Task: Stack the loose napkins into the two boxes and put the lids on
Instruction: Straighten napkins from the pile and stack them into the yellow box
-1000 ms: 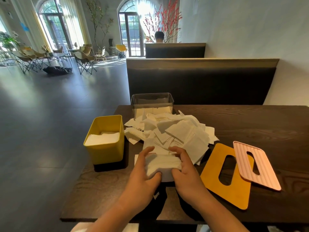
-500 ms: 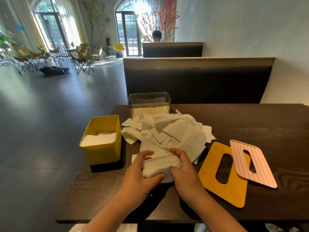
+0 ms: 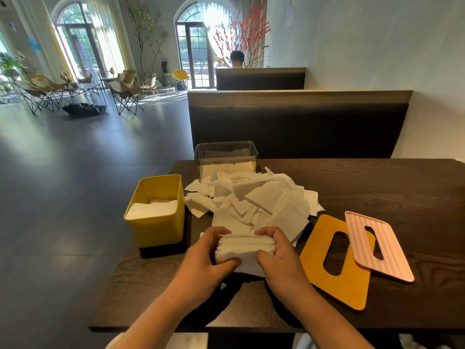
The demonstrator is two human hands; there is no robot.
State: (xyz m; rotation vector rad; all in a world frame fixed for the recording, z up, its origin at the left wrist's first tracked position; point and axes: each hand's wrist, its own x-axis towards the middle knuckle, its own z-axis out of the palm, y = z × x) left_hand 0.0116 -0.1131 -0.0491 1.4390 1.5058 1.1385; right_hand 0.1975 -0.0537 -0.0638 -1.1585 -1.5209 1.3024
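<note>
Head view, single frame.

My left grip (image 3: 208,258) and right grip (image 3: 279,258) sit at the near middle of the tabletop (image 3: 377,187), one at each end of a stack of napkins (image 3: 245,248). Both are clamped on the stack: fingers curl over its far edge and thumbs press its near face. I cannot tell whether the stack rests on the tabletop or is raised off it.

Just beyond the stack lies the pile of loose napkins (image 3: 254,195), spread untidily over the middle of the tabletop. Its far side reaches the clear box (image 3: 226,152).

The clear box stands upright at the far edge with its top open and some napkins low inside.

The yellow box (image 3: 156,227) stands upright to the left of the pile, near the left edge. Its top is open and the white napkins inside sit well below the rim.

The yellow lid (image 3: 314,248) lies flat to the right of my right grip. The pink lid (image 3: 393,258), ribbed and slotted, lies partly over its right side. Neither lid is on a box.

A dark bench back (image 3: 302,127) stands behind the tabletop.
</note>
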